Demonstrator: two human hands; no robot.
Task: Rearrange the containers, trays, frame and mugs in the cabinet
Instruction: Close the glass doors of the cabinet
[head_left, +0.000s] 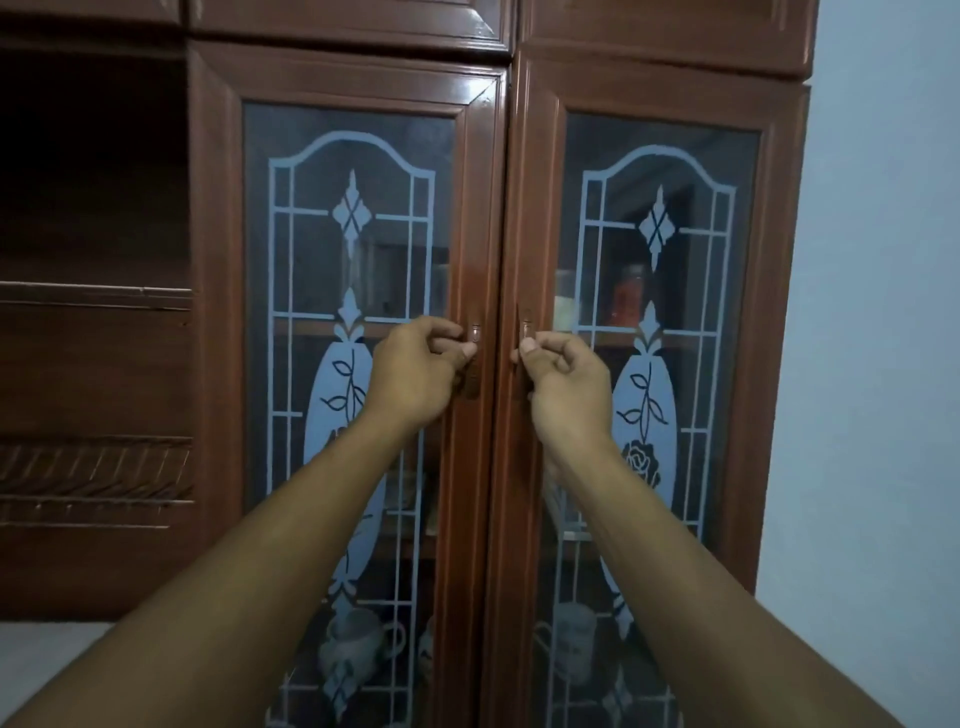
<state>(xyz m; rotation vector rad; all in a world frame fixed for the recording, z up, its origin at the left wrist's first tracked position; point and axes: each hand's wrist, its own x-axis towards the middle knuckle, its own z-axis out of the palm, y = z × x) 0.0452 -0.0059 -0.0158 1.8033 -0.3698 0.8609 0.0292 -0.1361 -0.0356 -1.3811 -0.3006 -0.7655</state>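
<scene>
The left hand (415, 369) has its fingers curled round the left handle (475, 335), with the thumb tip laid against the handle's front. Just beside it, the right hand (563, 374) grips the right handle (525, 328) in the same way, thumb on top and fingers hooked behind. Both handles are slim brown bars with the long axis upright, set on the inner edges of two doors that meet in a seam between the hands.

The left door (470, 208) and right door (535, 208) are tall frames of glossy reddish-brown wood. Each holds dark glass etched with frosted arches, diamonds, leaves and a rose. They appear closed, and they bar the way into the cabinet (353, 21).

Behind the glass well below the left hand, a pale mug (358, 644) has its handle turned to the right. Well below the right hand a second pale mug (571, 644) stands upright. Above and to the right of the right hand, an orange-red container (628, 293) stands dimly on a shelf.

Far left of the left hand are open dark wooden shelves (93, 291) and a ribbed rack (93, 467). Far right of the right hand is a plain pale blue wall (883, 312)
</scene>
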